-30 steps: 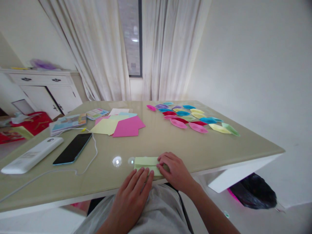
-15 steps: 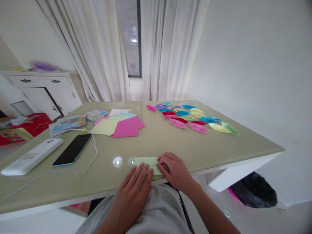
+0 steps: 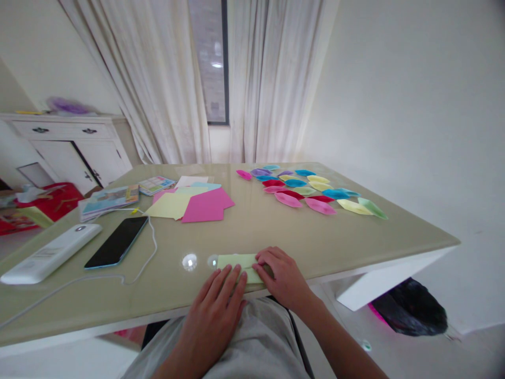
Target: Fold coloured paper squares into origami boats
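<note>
A pale green paper point(image 3: 239, 260) is folded into an oblong, marked lengthwise by a line (partly hidden from view), and laid flat near the front edge of the table point(image 3: 260, 231).

Glossy olive-beige tabletop point(image 3: 315, 237) with a white edge. Left: a long white rounded device point(image 3: 51, 255), a flat black-screened phone with a light-blue rim point(image 3: 117, 242), and a thin white cable point(image 3: 155, 243) curving beside the phone. Left rear: printed paper booklets point(image 3: 114, 198); overlapping pink, pale-yellow and white paper sheets point(image 3: 205, 208). Right rear: multicoloured pointed paper pieces point(image 3: 289, 199) (leaf-like in outline). Near edge: a rectangular pale-green folded paper point(image 3: 236, 260).
</note>
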The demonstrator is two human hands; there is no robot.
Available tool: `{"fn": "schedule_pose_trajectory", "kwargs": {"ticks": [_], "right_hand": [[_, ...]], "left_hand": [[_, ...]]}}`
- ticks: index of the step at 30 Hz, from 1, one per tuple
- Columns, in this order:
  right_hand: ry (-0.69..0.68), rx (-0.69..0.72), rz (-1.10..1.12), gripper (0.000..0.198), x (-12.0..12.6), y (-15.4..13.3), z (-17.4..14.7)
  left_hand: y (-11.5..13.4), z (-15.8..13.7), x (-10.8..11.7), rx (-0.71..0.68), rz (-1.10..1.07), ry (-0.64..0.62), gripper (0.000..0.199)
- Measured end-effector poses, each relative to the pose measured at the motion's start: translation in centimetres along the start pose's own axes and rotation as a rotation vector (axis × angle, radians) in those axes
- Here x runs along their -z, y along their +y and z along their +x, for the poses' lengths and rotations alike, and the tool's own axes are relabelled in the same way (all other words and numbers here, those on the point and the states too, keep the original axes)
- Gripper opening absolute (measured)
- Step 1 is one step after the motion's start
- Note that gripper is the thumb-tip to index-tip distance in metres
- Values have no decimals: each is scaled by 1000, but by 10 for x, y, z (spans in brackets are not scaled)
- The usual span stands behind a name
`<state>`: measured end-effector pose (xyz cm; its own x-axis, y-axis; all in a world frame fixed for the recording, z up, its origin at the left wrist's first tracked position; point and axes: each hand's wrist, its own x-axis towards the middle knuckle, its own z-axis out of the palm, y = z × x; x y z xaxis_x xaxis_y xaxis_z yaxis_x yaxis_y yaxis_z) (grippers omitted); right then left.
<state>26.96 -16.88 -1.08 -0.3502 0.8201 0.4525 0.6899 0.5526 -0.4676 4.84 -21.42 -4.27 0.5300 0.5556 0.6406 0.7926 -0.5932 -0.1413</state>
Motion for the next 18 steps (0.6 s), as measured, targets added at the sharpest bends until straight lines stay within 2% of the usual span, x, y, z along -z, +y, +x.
{"fn": "schedule_pose_trajectory", "kwargs": {"ticks": [7, 18], "right_hand": [[27, 3, 54, 11, -1, 1, -1], [18, -15, 73, 16, 4, -1, 1]], "left_hand": [[1, 0, 0, -11, -8, 35, 35], [0, 3, 2, 21, -17, -15, 37]]}}
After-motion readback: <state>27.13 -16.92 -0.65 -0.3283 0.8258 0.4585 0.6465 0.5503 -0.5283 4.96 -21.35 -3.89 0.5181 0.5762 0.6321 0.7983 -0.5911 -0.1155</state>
